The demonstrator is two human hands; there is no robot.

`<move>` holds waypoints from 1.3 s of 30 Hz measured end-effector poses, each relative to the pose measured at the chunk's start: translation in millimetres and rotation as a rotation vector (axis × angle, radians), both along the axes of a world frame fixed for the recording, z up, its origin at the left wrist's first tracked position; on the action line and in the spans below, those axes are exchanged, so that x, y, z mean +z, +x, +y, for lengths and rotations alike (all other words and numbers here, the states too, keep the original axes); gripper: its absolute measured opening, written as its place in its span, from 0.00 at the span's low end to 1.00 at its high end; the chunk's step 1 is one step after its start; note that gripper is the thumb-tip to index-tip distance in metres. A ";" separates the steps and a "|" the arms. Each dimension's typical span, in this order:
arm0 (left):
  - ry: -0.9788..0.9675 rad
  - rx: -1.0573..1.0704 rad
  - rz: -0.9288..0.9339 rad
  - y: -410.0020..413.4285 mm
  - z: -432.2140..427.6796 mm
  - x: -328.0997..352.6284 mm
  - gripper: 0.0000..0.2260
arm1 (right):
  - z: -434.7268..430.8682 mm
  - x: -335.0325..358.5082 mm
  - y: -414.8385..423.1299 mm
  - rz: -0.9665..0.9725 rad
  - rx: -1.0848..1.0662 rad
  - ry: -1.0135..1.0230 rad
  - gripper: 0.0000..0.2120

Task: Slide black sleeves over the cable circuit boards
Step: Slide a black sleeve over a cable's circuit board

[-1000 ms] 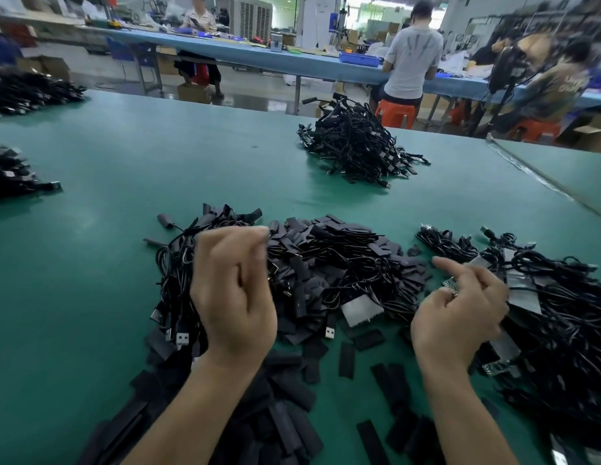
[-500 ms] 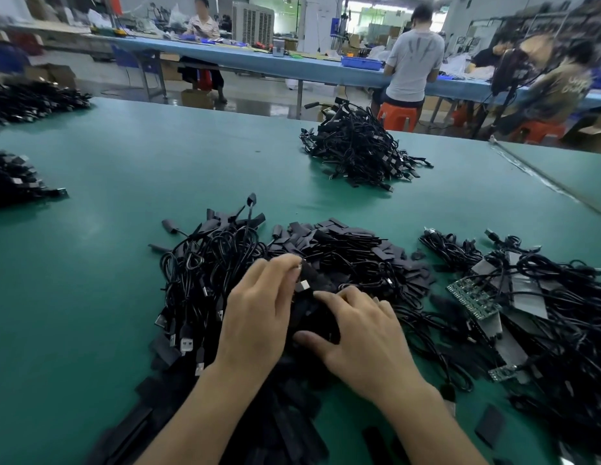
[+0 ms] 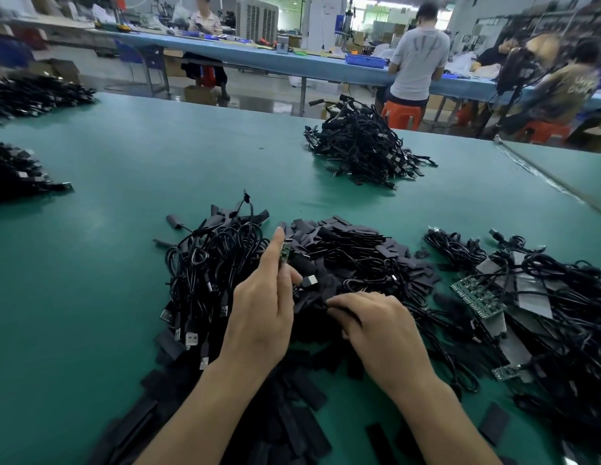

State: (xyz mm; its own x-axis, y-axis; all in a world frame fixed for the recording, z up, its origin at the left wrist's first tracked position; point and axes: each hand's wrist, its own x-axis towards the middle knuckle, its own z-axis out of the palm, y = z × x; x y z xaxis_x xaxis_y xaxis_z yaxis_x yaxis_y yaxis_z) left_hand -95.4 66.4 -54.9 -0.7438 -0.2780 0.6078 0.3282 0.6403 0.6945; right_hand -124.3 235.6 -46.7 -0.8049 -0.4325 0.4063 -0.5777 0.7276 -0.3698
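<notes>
Your left hand [image 3: 259, 317] pinches a small green circuit board [image 3: 284, 254], upright and still bare, above the heap of black sleeves [image 3: 352, 250]. Your right hand [image 3: 379, 327] curls into that heap; whether it grips a sleeve, I cannot tell. Many unsleeved boards [image 3: 477, 297] wait at right. No containers here, only piles on the green table [image 3: 108, 263].

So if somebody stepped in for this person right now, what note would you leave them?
Left hand: pinching a small green circuit board on its black cable, still bare.
Right hand: palm down on the heap of flat black sleeves, seemingly picking one; grip hidden.
Unsleeved cables lie right; a bundled pile sits far back.
Left: sleeve this board, then the rest.
</notes>
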 end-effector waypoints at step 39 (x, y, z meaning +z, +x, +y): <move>0.409 -0.420 -0.342 2.1 2.0 2.5 0.14 | 11.1 -4.0 -5.0 -0.268 0.075 -0.799 0.11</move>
State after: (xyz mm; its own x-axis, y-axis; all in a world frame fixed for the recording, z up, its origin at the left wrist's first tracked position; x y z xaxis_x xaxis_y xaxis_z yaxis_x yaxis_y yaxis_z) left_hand -93.2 68.4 -52.3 -0.9706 -0.0811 0.2265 0.2104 0.1704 0.9627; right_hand -129.4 246.7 -50.6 -0.8986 -0.1522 0.4116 -0.4328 0.1523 -0.8885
